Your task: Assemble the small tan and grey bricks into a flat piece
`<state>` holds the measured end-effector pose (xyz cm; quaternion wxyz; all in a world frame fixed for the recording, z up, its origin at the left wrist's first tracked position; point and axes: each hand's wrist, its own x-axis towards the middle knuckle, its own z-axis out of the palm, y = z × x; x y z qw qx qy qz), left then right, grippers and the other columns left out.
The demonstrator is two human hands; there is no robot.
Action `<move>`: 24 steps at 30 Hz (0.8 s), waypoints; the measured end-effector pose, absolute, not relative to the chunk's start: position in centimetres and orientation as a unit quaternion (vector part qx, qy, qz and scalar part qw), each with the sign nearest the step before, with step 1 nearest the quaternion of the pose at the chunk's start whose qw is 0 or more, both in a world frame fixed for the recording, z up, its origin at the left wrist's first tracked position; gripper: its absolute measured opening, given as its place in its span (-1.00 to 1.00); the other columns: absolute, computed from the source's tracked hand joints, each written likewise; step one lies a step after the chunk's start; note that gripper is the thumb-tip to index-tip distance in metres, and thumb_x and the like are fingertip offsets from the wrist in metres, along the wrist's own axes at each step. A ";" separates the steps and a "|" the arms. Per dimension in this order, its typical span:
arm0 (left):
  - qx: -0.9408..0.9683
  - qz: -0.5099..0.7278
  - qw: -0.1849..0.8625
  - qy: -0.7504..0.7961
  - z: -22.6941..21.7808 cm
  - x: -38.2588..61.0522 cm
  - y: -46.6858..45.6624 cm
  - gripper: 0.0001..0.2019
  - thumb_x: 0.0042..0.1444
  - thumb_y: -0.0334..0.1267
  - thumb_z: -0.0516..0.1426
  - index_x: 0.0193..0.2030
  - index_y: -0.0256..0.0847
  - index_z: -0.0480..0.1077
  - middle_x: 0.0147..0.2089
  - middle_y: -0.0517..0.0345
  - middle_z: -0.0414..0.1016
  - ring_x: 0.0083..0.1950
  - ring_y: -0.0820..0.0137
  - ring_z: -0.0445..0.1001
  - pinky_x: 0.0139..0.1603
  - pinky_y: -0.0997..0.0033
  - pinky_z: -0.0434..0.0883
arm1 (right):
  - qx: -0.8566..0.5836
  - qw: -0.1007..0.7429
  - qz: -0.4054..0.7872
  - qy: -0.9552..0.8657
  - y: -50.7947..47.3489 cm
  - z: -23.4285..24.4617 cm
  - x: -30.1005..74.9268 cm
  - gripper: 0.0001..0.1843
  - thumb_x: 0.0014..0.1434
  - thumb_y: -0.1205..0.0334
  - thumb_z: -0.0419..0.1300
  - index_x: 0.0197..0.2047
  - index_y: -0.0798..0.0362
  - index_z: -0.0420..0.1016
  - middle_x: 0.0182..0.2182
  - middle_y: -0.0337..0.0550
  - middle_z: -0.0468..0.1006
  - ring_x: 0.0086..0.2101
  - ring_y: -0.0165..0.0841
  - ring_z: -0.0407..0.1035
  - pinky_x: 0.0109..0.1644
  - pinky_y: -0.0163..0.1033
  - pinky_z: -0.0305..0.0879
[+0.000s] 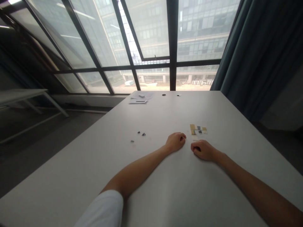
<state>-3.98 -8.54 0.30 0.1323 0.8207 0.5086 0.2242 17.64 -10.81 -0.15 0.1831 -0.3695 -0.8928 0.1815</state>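
Observation:
Both of my hands rest on the white table, a short gap between them. My left hand is curled, thumb and fingers bent toward each other; anything between them is too small to make out. My right hand is closed too, its fingers folded inward, their contents hidden. Just beyond the right hand lies a flat patch of small yellow, white and dark pieces, with a tiny dark part on it. Several small dark parts are scattered to the left of my left hand.
Papers with a dark pen-like item lie at the table's far left corner. A round dark disc and a small black-and-white item are near the far edge. Windows stand beyond, a blue curtain at right, another table at left.

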 end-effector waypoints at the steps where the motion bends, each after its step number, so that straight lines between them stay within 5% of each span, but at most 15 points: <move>1: 0.821 0.226 0.135 0.507 0.3 -4.0 -8.6 -0.74 0.20 -0.27 0.05 -0.13 -0.10 0.57 -0.13 0.14 0.62 -0.11 0.33 0.51 0.00 0.39 0.42 | -0.370 0.183 0.182 -0.893 -10.8 -0.2 17.7 -0.83 0.04 0.39 0.08 -0.46 0.06 0.49 -0.52 -0.22 0.52 -0.46 -0.40 0.32 -0.28 -0.33 0.12; 8: 0.783 0.330 0.161 0.503 1.0 -4.8 -8.3 -0.76 0.21 -0.30 0.07 -0.14 -0.18 0.58 -0.18 0.09 0.61 -0.12 0.35 0.48 0.06 0.36 0.39 | -0.367 0.179 0.191 -0.893 -10.7 -0.2 17.6 -0.83 0.03 0.40 0.07 -0.47 0.06 0.46 -0.53 -0.24 0.50 -0.47 -0.41 0.30 -0.29 -0.33 0.11; 16: 0.737 0.402 0.191 0.509 6.6 -7.7 -7.6 -0.76 0.15 -0.31 0.09 -0.16 -0.23 0.59 -0.27 0.13 0.59 -0.35 0.45 0.37 -0.22 0.44 0.36 | -0.371 0.175 0.188 -0.892 -10.8 0.1 17.4 -0.82 0.03 0.41 0.06 -0.47 0.07 0.46 -0.52 -0.23 0.50 -0.46 -0.41 0.31 -0.28 -0.32 0.11; 24: 0.791 0.251 0.078 0.553 6.1 -19.0 -11.6 -0.78 0.17 -0.20 0.13 -0.13 -0.15 0.56 -0.24 0.12 0.53 -0.22 0.35 0.42 -0.08 0.35 0.37 | -0.372 0.178 0.178 -0.893 -10.6 -0.4 17.4 -0.83 0.03 0.42 0.06 -0.48 0.06 0.44 -0.52 -0.24 0.49 -0.45 -0.40 0.31 -0.28 -0.32 0.09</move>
